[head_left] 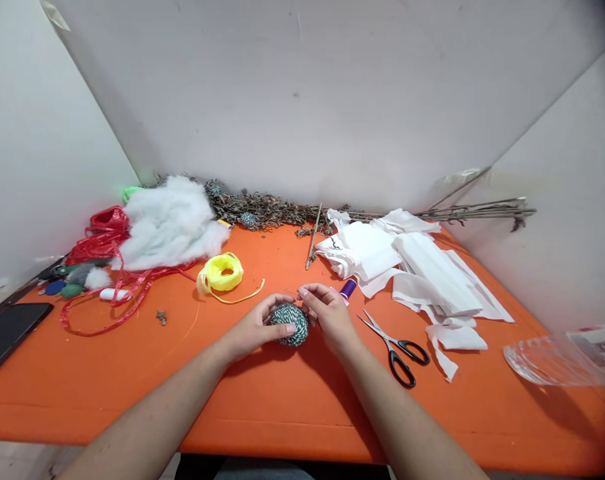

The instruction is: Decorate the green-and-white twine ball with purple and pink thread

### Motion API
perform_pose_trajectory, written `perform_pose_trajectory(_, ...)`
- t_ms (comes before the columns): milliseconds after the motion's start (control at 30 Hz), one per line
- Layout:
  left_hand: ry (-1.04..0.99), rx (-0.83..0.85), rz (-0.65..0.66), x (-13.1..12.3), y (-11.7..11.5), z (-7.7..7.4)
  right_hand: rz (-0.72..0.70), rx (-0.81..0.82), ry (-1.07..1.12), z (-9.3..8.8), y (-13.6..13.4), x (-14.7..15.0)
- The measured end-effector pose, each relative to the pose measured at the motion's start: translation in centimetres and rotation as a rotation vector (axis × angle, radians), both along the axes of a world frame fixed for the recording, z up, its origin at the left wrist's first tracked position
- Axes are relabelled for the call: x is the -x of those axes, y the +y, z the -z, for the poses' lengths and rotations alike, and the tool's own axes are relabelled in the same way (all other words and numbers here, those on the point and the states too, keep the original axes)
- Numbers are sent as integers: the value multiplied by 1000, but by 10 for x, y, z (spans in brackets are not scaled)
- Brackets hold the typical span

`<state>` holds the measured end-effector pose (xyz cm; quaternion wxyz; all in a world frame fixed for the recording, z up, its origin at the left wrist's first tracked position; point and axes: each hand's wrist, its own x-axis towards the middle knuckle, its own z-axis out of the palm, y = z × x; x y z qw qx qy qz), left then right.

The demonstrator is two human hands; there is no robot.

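My left hand (265, 328) is wrapped around a ball of green-and-white twine (293, 331), its thumb lying across the front. At the top right of the ball, my right hand (324, 312) pinches a thin needle-like piece (291, 291); its exact kind is too small to make out. Just behind the right hand lies a purple spool of thread (349, 289). Black-handled scissors (392, 343) rest partly open to the right. A roll of yellow plastic ribbon (223, 272) sits beyond my left hand, its loose end trailing toward the ball.
Fluffy white stuffing (170, 223) and tangled red ribbon (102, 237) lie at left, near a black phone (12, 333). Dried stems (272, 210) run along the back wall. White paper strips (432, 273) and a clear plastic container (552, 360) occupy the right of the orange table (262, 413).
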<state>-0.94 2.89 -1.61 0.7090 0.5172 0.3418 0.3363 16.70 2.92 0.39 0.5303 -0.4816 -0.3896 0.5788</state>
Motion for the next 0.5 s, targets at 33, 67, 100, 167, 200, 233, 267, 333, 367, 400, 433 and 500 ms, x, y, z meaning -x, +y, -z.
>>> perform_pose_trajectory(33,-11,-2,19,1,0,0,0,13,20,0,0,0)
perform_pose_trajectory(67,-21,-5,35,1,0,-1,2,29,43,1,1,-1)
perform_pose_trajectory(100,-29,-7,50,2,0,-2,2,49,71,1,1,-1)
perform_pose_trajectory(167,-41,2,77,2,0,-4,0,93,139,1,2,-3)
perform_pose_trajectory(200,-45,11,91,2,0,-5,-4,117,173,1,3,-3)
perform_pose_trajectory(233,-47,17,100,1,0,-5,-10,136,201,1,3,-4)
perform_pose_trajectory(267,-49,20,107,1,0,-5,-16,150,222,0,4,-5)
perform_pose_trajectory(333,-49,17,116,1,0,-4,-24,151,240,-1,4,-6)
perform_pose_trajectory(367,-49,11,117,1,0,-2,-26,144,241,-1,3,-6)
perform_pose_trajectory(400,-48,3,119,1,0,-1,-29,133,240,-2,3,-6)
perform_pose_trajectory(433,-48,-5,123,1,1,1,-34,122,238,-3,2,-5)
perform_pose_trajectory(500,-48,-26,130,1,2,4,-44,99,232,-5,1,-5)
